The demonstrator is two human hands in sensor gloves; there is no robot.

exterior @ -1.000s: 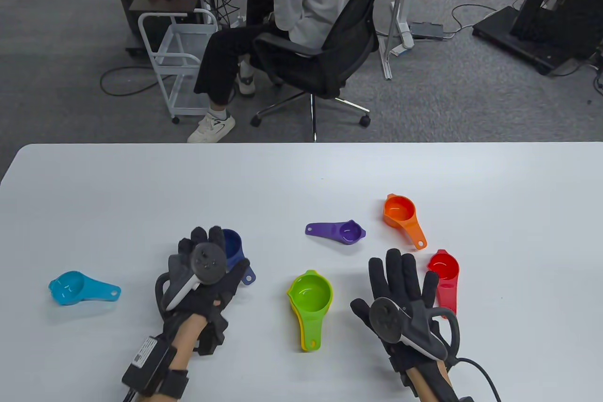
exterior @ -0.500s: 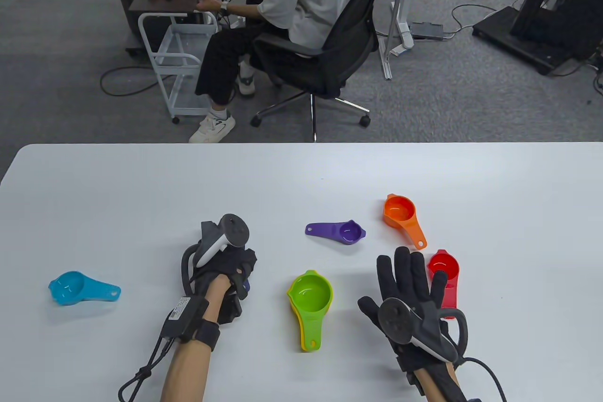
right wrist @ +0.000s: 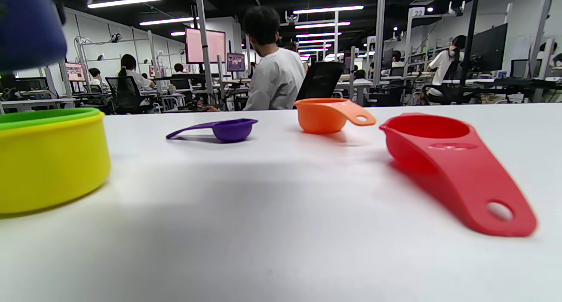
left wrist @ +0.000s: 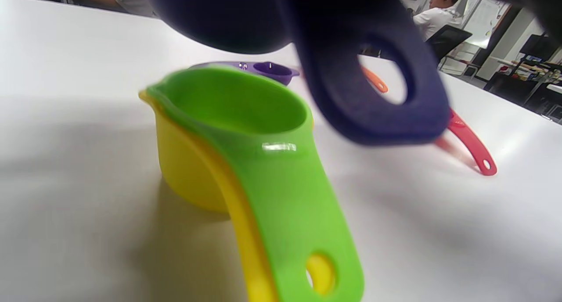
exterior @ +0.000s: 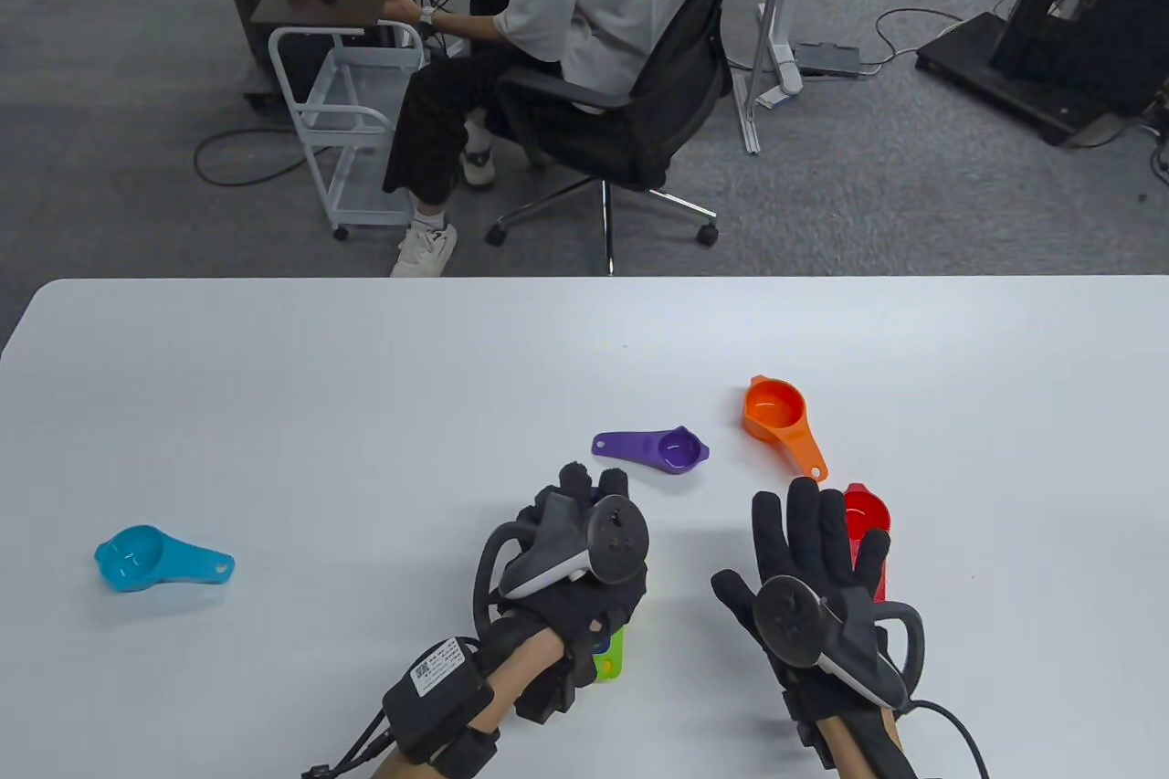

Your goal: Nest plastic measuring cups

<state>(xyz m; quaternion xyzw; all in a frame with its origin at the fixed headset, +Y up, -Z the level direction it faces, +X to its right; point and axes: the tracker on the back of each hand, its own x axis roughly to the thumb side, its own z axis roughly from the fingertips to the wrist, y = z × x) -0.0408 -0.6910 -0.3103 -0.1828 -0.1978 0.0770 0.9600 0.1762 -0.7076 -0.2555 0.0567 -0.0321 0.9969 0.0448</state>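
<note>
Third measuring cup about to be nested; four more remain loose on the worktop.

A dark blue cup [left wrist: 307,52] is held by the left hand [exterior: 575,578] above the green cup [left wrist: 246,131] nested in the yellow cup [left wrist: 184,170]; the right hand [exterior: 813,569] lies spread, empty, beside the red cup [right wrist: 439,161].

Black gloves, grey-white trackers, bare forearms; left hand [exterior: 571,587] wrist box, white label.

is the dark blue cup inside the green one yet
Not yet. In the left wrist view the dark blue cup hangs above the green cup, whose bowl is empty and already sits in the yellow cup.
</note>
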